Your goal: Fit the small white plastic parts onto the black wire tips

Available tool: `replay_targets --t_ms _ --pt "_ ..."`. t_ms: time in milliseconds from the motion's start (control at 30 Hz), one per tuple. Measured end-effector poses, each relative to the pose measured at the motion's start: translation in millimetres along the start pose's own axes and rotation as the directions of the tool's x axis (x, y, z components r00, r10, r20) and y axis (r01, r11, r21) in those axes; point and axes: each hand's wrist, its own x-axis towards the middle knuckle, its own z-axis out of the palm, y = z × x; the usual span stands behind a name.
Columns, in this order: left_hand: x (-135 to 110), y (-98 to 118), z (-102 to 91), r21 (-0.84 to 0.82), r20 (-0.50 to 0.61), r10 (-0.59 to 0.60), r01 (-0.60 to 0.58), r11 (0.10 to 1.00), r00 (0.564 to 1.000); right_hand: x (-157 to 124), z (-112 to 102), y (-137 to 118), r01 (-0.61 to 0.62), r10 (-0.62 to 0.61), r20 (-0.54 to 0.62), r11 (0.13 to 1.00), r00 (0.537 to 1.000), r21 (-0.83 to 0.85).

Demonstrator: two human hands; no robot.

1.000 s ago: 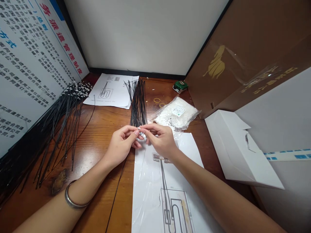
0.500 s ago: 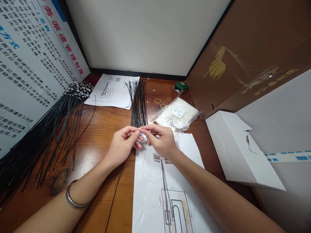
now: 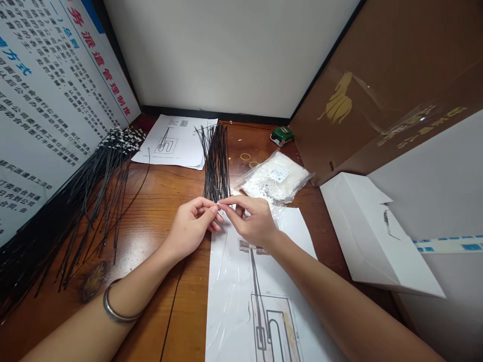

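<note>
Black wire [image 3: 172,306]: one, running from the bench's near edge up to the fingertips.
White piece [image 3: 219,203]: one, tiny, at the wire's tip, mid-bench.
Left hand [image 3: 190,229]: thumb and forefinger pinched on the black wire's end.
Right hand [image 3: 252,221]: pinched on the white piece, other fingers curled.
Wire bundles: two, one [image 3: 216,161] toward the back edge, one [image 3: 94,186] along the left edge.
Drawings: two, one [image 3: 177,143] at the back, one [image 3: 264,301] at the near edge.
Bag [image 3: 277,177]: one, near the right hand.

Your wooden surface [image 3: 158,201] carries a loose spread of black wires [image 3: 94,191] on its left and a tighter wire bundle [image 3: 216,161] in the middle. Drawing sheets [image 3: 173,143] lie at the back and a bag of white parts [image 3: 275,178] to the right. A plastic-covered drawing [image 3: 260,286] lies nearest you, with a single black wire [image 3: 171,311] just beside it.
</note>
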Motion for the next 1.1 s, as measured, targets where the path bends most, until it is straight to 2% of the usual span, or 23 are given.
replay_targets --t_ms 133,333,567,800,900,1000,1100 --pt "-2.0 0.5 0.3 -0.004 0.005 -0.001 0.001 1.000 1.000 0.3 -1.1 -0.6 0.039 -0.039 0.003 0.999 0.999 -0.008" --pt "-1.6 -0.2 0.1 -0.005 0.002 -0.003 0.003 1.000 1.000 -0.1 -1.1 0.4 0.016 -0.016 0.022 1.000 1.000 -0.021" --pt "-0.5 -0.4 0.5 -0.002 0.000 0.010 -0.010 1.000 1.000 -2.0 -0.4 1.5 0.107 -0.107 0.000 0.993 0.994 -0.054" --pt "-1.1 -1.0 -0.2 0.000 -0.001 0.011 -0.011 1.000 1.000 -0.9 -0.6 1.7 0.114 -0.114 0.004 0.992 0.993 -0.053" --pt "-0.5 -0.9 0.2 -0.020 -0.006 0.009 -0.009 1.000 1.000 -0.2 -0.6 0.4 0.062 -0.061 0.007 0.998 0.998 -0.027" --pt "0.5 -0.8 0.7 -0.042 -0.020 -0.002 0.001 0.999 1.000 -0.2 -0.3 -1.4 -0.084 0.084 0.033 0.996 0.996 0.021" --pt "1.4 -1.7 0.9 -0.060 -0.033 -0.014 0.012 0.998 0.999 -0.1 -0.6 -3.9 -0.245 0.239 0.076 0.964 0.968 0.100"
